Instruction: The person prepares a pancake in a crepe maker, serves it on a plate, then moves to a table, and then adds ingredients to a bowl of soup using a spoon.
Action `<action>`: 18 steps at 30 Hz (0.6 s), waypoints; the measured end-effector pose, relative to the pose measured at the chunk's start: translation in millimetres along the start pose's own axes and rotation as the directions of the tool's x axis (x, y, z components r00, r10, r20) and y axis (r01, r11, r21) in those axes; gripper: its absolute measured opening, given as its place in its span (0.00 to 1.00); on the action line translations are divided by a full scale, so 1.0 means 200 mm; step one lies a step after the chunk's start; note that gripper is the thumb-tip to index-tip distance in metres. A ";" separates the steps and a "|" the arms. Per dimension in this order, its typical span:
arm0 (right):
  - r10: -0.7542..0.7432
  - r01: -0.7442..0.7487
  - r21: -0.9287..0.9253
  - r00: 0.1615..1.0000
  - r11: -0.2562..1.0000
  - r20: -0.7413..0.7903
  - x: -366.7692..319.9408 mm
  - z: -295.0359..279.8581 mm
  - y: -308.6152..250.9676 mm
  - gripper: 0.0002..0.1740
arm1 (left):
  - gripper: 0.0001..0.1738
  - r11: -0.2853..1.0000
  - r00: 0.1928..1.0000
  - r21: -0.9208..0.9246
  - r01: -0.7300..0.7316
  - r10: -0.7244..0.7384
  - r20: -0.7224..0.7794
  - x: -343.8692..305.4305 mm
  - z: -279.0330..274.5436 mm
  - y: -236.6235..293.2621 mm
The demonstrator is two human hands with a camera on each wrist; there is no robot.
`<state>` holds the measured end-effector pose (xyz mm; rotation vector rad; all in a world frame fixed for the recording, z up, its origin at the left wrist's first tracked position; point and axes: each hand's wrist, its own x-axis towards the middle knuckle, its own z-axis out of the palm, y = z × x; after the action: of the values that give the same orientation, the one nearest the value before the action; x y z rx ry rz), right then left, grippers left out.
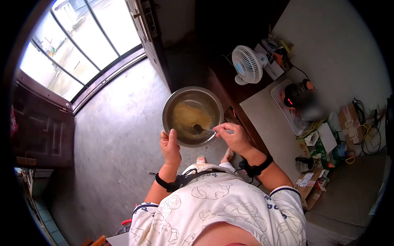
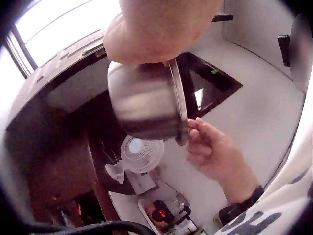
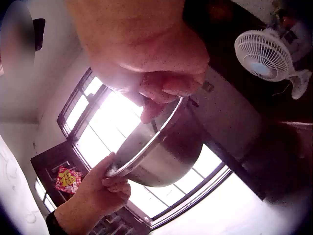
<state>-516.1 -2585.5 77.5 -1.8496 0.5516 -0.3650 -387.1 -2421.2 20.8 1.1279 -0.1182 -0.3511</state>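
Note:
A round stainless steel basin [image 1: 167, 107] is held up in front of the body, over the floor. My left hand [image 1: 170, 146] grips its near left rim, thumb on top and fingers below. Inside lies a yellowish, grainy-looking mass [image 1: 186, 115]. At the right rim, my right hand [image 1: 234, 138] pinches the handle of a metal spoon [image 1: 199, 129], whose dark end dips into the yellow stuff. From the left wrist view the basin's outer side [image 2: 144, 105] shows, and the forearm hides part of it. The right wrist view shows the tilted rim with the right fingers over it.
To the right is a table [image 1: 266, 110] with a white fan [image 1: 247, 65], a tray [image 1: 283, 92] holding an appliance with a red display, and boxes [image 1: 312, 186]. An open door [image 1: 150, 37] and a bright barred doorway stand at the left. Grey floor [image 1: 111, 131] lies below.

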 end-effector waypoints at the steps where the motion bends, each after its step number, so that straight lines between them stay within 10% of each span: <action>1: 0.002 -0.002 -0.004 1.000 1.000 0.006 0.00 -0.02 0.01 0.10 | 0.10 1.000 1.000 -0.003 0.002 -0.002 -0.006 0.00 -0.01 0.00; 10: -0.274 0.272 -0.051 0.961 0.961 -0.042 0.02 0.17 -0.12 0.09 | 0.09 0.998 0.998 0.048 0.035 -0.038 0.056 -0.02 0.05 0.02; 18: -0.089 0.087 -0.071 0.996 0.994 -0.020 -0.03 0.01 -0.01 0.08 | 0.04 0.999 0.994 -0.045 0.028 -0.023 0.104 0.00 -0.07 -0.03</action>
<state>-519.2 -2580.1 78.6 -1.9438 0.5053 -0.4308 -383.9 -2412.1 10.0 1.0658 -0.1866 -0.4332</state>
